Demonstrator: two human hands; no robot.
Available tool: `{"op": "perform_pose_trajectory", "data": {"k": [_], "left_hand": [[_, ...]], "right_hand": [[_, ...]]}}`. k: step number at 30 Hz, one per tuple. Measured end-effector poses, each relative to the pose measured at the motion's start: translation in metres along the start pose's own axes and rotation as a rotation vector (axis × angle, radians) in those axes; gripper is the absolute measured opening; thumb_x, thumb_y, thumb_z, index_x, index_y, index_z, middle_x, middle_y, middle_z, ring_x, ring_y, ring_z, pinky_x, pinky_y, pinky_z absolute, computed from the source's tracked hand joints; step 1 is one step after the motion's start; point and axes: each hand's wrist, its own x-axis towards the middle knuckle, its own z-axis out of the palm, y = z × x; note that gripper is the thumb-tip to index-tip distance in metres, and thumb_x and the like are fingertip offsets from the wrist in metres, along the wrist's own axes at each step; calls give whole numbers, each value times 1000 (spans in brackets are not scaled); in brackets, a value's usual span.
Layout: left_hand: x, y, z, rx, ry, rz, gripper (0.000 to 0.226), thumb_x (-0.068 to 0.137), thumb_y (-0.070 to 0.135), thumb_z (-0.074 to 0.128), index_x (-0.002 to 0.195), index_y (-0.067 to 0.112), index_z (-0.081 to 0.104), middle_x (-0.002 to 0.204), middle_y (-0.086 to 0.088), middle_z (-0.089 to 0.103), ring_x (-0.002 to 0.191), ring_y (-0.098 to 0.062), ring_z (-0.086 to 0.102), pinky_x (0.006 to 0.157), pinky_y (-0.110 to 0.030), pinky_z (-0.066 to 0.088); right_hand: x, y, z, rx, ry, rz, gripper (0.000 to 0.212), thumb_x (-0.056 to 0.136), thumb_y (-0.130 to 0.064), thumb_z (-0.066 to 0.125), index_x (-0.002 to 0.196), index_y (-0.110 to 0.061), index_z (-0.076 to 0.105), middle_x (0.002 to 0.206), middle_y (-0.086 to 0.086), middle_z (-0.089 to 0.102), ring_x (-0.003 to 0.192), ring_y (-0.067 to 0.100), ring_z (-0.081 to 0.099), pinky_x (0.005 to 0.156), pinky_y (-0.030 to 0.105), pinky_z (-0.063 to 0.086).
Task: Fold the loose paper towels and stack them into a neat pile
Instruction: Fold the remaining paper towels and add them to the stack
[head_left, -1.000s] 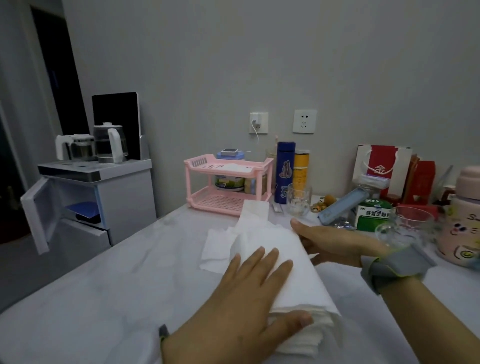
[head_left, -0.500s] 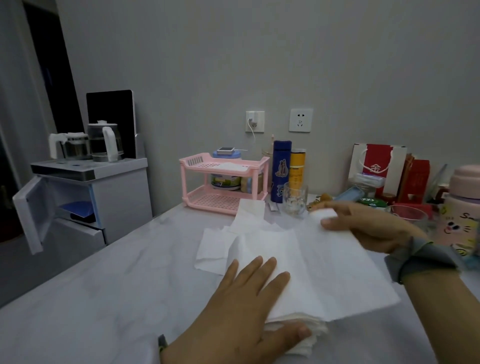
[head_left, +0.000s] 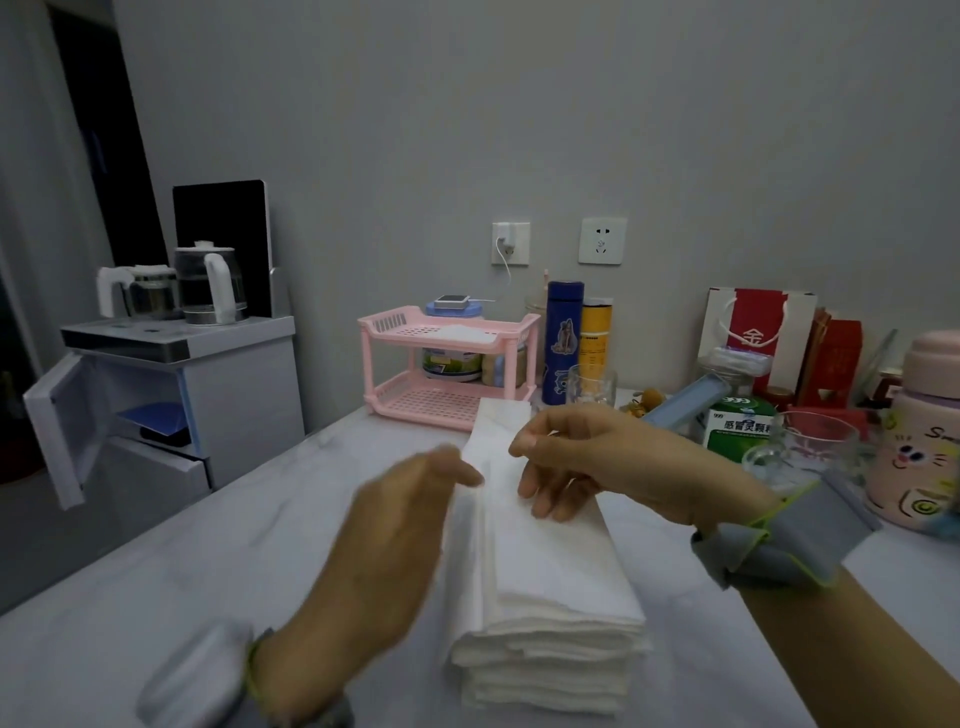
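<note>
A pile of folded white paper towels (head_left: 545, 639) lies on the pale table (head_left: 208, 571) in front of me. Its top towel (head_left: 540, 545) is folded into a long narrow strip. My right hand (head_left: 597, 467) pinches the far end of that top towel between thumb and fingers. My left hand (head_left: 395, 540), blurred by motion, has its bunched fingertips on the towel's left fold edge near the far end. Another loose white towel (head_left: 501, 413) lies just behind the pile, partly hidden by my right hand.
Along the back wall stand a pink two-tier rack (head_left: 447, 364), a blue flask (head_left: 563, 343), a small glass (head_left: 589, 384), a green box (head_left: 740, 426), a glass mug (head_left: 810, 447) and a pink cup (head_left: 919, 431). A white cabinet (head_left: 182, 395) with kettles stands left.
The sheet that lay spread open to the right is now folded over onto the pile. My right hand came left with it; my left hand lifted from pressing flat and moved to the far edge.
</note>
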Motion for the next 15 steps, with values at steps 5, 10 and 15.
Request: {"op": "perform_pose_trajectory", "data": {"k": [5,10,15], "left_hand": [[42,-64,-7,394,-190,-126,27,94,22,52,120,19,56,129,4,55,121,-12,48,92,-15,34],[61,-119,21,501,-380,-247,68,89,20,55,148,20,22,156,0,18,142,-15,19,112,-23,16],[68,-134,36,829,-330,-183,49,96,25,39,144,19,31,145,-2,38,132,-21,35,104,-30,29]], "right_hand": [[-6,-10,2,-130,225,-218,8,91,-17,53,87,-18,60,61,-9,67,53,4,61,52,15,51],[-5,-12,-3,-115,295,-234,8,90,-18,54,85,-17,60,58,-8,65,50,5,59,48,15,48],[1,-6,-1,-150,242,-199,9,92,-16,53,85,-18,60,58,-10,65,51,4,59,49,15,49]]}}
